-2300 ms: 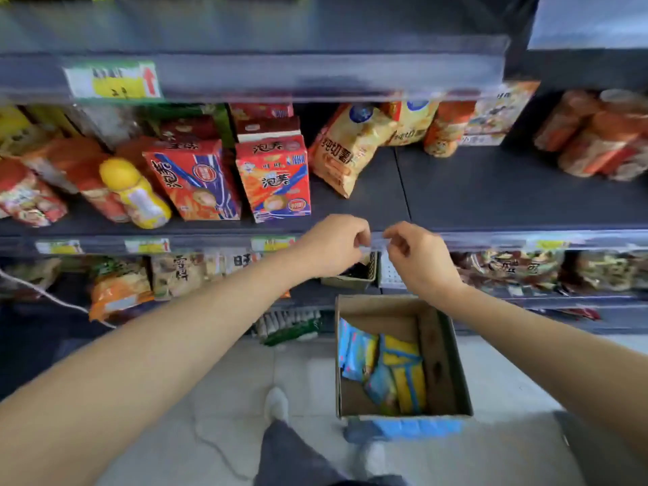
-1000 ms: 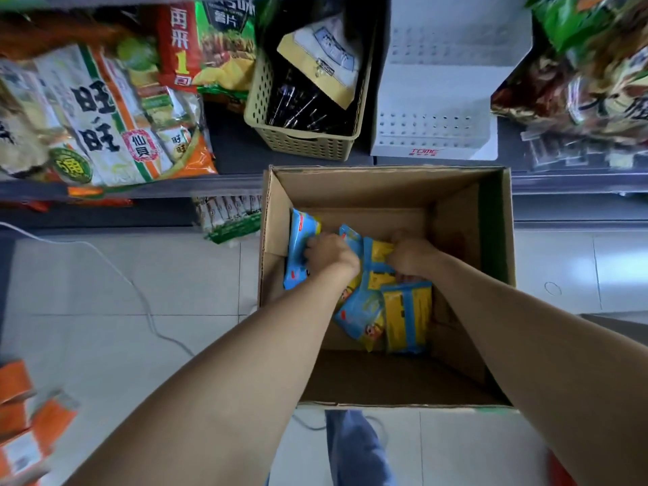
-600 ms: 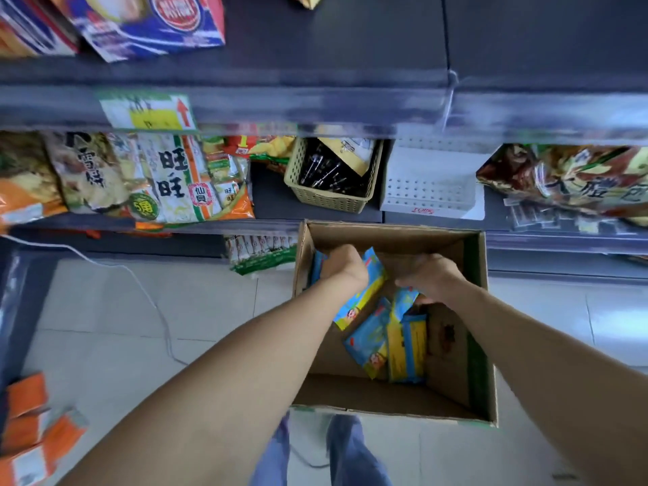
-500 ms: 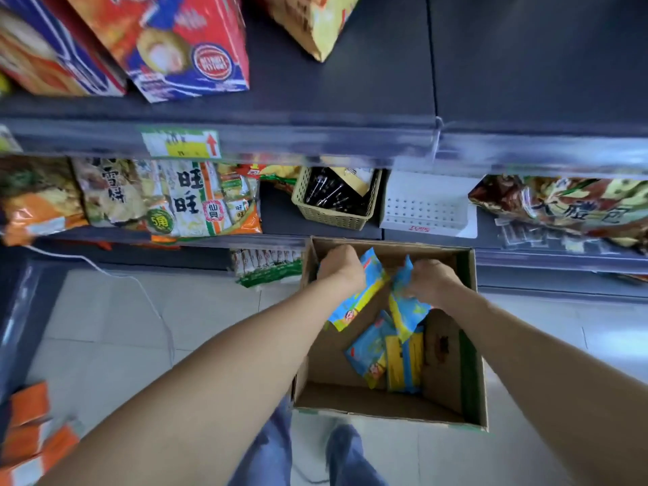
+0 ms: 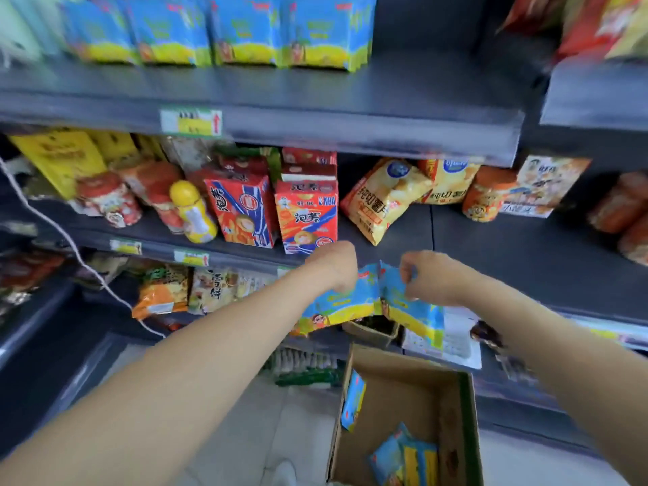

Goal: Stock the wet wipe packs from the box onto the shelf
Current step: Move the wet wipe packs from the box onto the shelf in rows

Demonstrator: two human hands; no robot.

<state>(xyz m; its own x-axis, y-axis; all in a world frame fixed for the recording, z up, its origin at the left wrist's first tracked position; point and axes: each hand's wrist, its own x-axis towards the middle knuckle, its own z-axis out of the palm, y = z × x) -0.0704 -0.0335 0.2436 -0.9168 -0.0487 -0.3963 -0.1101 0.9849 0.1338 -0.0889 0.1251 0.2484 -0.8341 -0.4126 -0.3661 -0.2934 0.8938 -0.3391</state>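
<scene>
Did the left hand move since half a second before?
Yes. The left hand, gripping a pack, rose out of the box to the shelf above.

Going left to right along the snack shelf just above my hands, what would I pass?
Yellow box → yellow bottle → red puff box → NBA puff box → yellow chip bag → orange pack.
</scene>
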